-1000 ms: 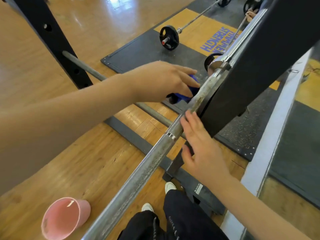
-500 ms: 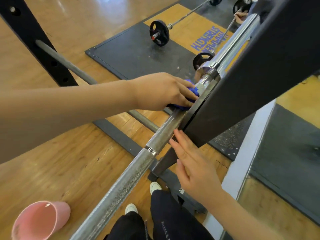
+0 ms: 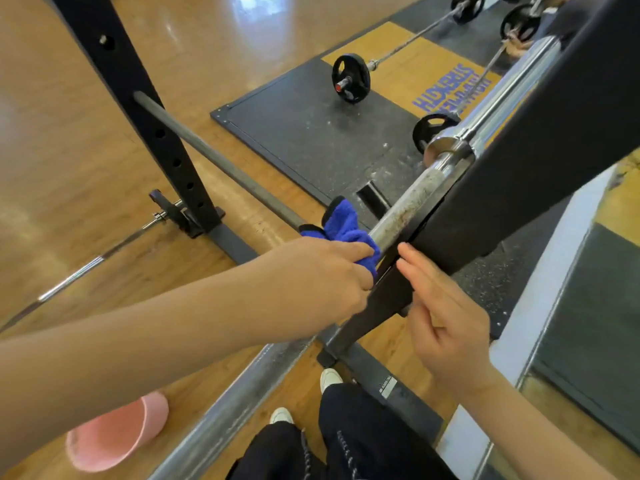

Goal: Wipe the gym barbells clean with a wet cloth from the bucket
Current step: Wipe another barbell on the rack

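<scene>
A steel barbell (image 3: 412,199) lies across the black rack, running from bottom left up to the right; its shaft shows rusty, chalky spots near the collar. My left hand (image 3: 325,275) grips a blue cloth (image 3: 343,230) wrapped around the bar just below the rack upright. My right hand (image 3: 446,320) is flat with straight fingers beside the rack's black upright (image 3: 491,202), holding nothing. The pink bucket (image 3: 117,434) stands on the wooden floor at the bottom left.
The rack's other upright (image 3: 138,112) and a grey safety bar (image 3: 221,161) stand to the left. A loaded barbell (image 3: 351,77) lies on the black lifting platform behind. A mirror (image 3: 588,306) lines the right side. My shoes and dark trousers show at the bottom.
My left hand slid the blue cloth down the bar towards me, away from the collar, baring the spotted shaft. My right hand stayed flat beside the upright. The view shifted.
</scene>
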A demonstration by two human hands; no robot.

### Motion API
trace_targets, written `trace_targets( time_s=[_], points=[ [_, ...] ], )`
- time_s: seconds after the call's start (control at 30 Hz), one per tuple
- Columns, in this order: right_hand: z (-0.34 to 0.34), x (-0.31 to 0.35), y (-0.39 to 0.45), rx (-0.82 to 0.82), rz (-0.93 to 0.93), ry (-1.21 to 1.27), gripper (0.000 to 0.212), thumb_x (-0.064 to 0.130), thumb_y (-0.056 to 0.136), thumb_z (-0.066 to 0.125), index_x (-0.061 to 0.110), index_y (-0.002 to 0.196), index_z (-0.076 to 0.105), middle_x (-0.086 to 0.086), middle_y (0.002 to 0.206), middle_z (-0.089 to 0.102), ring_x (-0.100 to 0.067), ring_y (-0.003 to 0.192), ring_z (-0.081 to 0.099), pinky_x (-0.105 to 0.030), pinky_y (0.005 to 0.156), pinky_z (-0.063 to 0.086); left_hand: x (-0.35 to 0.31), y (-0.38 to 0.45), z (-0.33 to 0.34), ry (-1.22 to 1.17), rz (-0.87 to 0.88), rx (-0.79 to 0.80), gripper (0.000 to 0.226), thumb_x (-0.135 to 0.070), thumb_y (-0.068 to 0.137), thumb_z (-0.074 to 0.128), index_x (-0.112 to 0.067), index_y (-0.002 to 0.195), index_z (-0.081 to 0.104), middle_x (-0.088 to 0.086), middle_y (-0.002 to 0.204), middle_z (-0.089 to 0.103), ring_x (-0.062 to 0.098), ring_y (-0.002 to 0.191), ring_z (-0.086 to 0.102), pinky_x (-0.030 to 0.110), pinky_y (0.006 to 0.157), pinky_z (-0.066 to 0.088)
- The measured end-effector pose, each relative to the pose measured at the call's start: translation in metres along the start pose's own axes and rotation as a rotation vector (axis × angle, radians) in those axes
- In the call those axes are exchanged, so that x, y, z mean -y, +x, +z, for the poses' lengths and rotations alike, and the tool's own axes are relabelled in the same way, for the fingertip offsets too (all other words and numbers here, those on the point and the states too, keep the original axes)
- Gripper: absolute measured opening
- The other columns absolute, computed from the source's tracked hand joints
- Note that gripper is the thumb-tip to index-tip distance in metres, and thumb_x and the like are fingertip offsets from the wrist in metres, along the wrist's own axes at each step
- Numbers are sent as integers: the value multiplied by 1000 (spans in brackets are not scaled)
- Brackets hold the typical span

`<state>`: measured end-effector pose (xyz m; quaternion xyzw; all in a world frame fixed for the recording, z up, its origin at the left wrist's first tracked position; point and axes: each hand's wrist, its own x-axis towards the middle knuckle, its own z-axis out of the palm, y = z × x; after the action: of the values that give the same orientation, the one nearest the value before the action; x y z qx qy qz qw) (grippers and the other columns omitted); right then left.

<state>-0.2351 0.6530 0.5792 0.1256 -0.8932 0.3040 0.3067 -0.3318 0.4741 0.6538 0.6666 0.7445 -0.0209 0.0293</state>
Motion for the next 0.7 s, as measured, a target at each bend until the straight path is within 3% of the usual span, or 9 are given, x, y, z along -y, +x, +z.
trace_targets(
  time_s=[0.1,0.13,0.2,0.27,0.33,0.43,0.5,0.6,0.7],
  points=[
    [-3,9,12,39,-26,44,37,-4,87,42,-1,122,53,-10,132,51,-17,125,51,-26,106,38,-18,-11,4,18,-133,-73,30,-14,52,82,-20,80,73,0,93,70,29,107,62,41,91,53],
    [-4,13,17,68,-48,83,36,-2,87,44,1,122,53,-10,132,51,-19,126,50,-28,107,39,-23,-17,5,-19,-194,-104,32,-20,57,77,-22,89,74,-2,103,69,28,116,57,38,99,44],
    [-3,21,32,141,-62,190,35,5,89,47,2,123,53,-9,132,52,-19,126,50,-31,106,40,-35,-30,8,-100,-286,-167,41,-26,71,55,-20,109,70,-3,122,63,27,132,42,36,110,26],
    [1,29,49,213,-13,323,36,12,91,47,4,125,53,-3,131,53,-14,126,51,-27,105,40,-48,-36,7,-181,-321,-212,45,-29,77,40,-18,109,71,-4,123,63,25,135,38,36,115,25],
    [10,39,67,352,56,419,40,27,94,45,9,130,51,8,130,53,-6,125,50,-20,103,38,-56,-39,7,-265,-317,-250,38,-28,81,40,-17,92,75,-5,108,70,21,121,50,30,109,32],
    [19,50,84,705,135,377,47,71,83,41,44,121,49,27,120,53,4,118,51,-16,99,39,-64,-50,5,-462,-323,-394,32,-21,84,44,-12,82,75,-3,84,72,15,83,64,31,79,49],
    [18,50,83,823,157,302,45,72,69,51,54,109,48,31,111,55,5,109,53,-18,96,41,-73,-65,5,-550,-401,-480,30,-20,85,46,-11,87,75,-3,81,72,11,75,65,30,68,51],
    [12,49,73,808,14,184,60,64,59,61,40,114,55,29,103,52,3,101,49,-23,98,37,-89,-91,14,-470,-592,-547,28,-26,86,50,-14,100,72,-3,92,72,10,84,67,29,69,56],
    [16,60,64,768,-130,77,65,53,58,77,20,112,61,16,100,56,-4,96,49,-26,92,37,-100,-109,20,-489,-886,-291,59,-50,87,56,-23,138,44,-8,131,54,10,115,54,20,91,42]
  ],
)
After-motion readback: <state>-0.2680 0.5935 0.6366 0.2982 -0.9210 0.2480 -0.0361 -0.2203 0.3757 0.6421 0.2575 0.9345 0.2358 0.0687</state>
